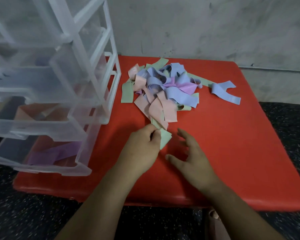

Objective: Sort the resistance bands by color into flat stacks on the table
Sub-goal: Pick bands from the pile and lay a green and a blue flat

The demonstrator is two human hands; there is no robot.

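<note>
A tangled heap of resistance bands (163, 90) in green, pink, blue and purple lies on the red table (223, 144). One blue band (222, 94) sits apart at the heap's right. My left hand (142, 149) pinches the near end of a green band (164, 137) that trails out from under the pink bands. My right hand (190, 158) hovers just right of it, fingers spread and holding nothing.
A clear plastic drawer unit (59, 84) stands on the table's left side with its drawers pulled out; the lower drawers hold pink bands (40, 111) and purple bands (54, 153). A grey wall runs behind the table, dark speckled floor around it.
</note>
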